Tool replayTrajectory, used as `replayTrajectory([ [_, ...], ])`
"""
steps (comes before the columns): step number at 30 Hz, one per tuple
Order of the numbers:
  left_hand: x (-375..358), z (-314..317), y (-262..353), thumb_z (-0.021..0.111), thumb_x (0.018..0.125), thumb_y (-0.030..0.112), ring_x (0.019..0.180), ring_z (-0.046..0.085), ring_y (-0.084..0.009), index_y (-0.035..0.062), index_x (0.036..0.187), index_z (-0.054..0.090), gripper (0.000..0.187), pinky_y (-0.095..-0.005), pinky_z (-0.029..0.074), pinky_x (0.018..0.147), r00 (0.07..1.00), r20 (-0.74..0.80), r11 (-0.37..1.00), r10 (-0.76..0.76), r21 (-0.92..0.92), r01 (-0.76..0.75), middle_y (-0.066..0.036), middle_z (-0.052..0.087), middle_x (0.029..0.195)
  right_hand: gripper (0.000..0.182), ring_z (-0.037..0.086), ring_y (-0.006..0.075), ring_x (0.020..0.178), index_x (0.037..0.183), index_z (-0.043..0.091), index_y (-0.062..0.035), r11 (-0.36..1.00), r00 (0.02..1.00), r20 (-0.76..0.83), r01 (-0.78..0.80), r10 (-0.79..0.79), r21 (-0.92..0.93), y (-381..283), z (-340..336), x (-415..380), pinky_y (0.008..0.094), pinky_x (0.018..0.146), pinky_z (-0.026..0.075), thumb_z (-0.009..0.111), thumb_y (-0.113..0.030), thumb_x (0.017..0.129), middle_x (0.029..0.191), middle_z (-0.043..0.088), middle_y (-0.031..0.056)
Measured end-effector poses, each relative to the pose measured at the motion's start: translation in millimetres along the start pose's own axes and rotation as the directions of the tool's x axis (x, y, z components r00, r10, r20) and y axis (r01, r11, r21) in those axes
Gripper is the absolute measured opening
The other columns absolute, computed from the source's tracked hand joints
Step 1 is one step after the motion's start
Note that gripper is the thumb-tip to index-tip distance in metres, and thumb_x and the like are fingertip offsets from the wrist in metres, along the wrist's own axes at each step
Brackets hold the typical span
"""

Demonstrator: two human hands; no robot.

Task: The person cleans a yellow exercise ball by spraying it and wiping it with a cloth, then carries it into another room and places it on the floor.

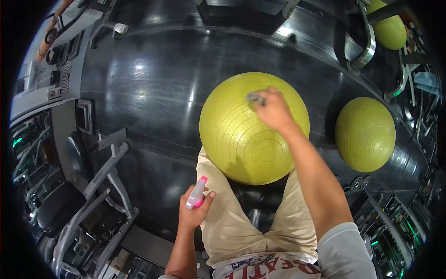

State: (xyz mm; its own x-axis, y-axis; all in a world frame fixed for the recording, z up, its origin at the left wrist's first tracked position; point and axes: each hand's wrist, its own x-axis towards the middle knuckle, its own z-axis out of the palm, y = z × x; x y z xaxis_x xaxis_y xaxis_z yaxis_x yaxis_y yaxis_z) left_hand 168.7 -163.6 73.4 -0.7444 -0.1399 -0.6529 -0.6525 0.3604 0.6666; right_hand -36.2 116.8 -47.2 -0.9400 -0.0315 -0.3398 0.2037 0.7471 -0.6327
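A large yellow-green exercise ball (227, 135) rests between my knees, its surface ringed with grooves. My right hand (274, 109) is on the upper part of the ball, closed around a grey cloth (255, 98) that is partly hidden by my fingers and slightly blurred. Beside my left thigh, my left hand (194, 211) grips a spray bottle (197, 193) with a pink nozzle tip and a whitish head. Most of the bottle's body is hidden under the hand.
A second yellow-green ball (365, 135) lies on the dark floor to the right, and a third ball (389, 30) is at the upper right by a metal frame (364, 56). Gym equipment with a black padded seat (60, 209) stands at the left.
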Motion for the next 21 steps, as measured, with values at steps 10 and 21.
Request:
replayTrajectory([
  [10,9,-3,-3,0.079,0.090,0.013,0.058,0.062,-0.0095,-0.0006,0.103,0.067,0.023,-0.0269,0.049,0.056,0.998,0.043,0.996,-0.047,-0.078,0.050,-0.002,0.064,0.069,0.055,0.051,0.0301,0.100,0.128,0.070,-0.0184,0.877,0.936,0.149,0.350,-0.318,-0.330,20,58,-196,0.0429,0.079,0.050,0.081,-0.027,0.075,0.107,0.053,0.0043],
  [21,4,-4,-4,0.084,0.085,0.019,0.065,0.059,-0.0106,0.0003,0.095,0.071,0.025,-0.0291,0.050,0.065,1.000,-0.001,0.999,-0.027,0.032,0.027,-0.005,0.065,0.071,0.015,0.065,0.0326,0.089,0.087,0.073,-0.0102,0.931,0.856,0.389,0.251,-0.341,0.263,8,6,-215,0.0430,0.075,0.055,0.074,-0.019,0.075,0.093,0.064,0.0101],
])
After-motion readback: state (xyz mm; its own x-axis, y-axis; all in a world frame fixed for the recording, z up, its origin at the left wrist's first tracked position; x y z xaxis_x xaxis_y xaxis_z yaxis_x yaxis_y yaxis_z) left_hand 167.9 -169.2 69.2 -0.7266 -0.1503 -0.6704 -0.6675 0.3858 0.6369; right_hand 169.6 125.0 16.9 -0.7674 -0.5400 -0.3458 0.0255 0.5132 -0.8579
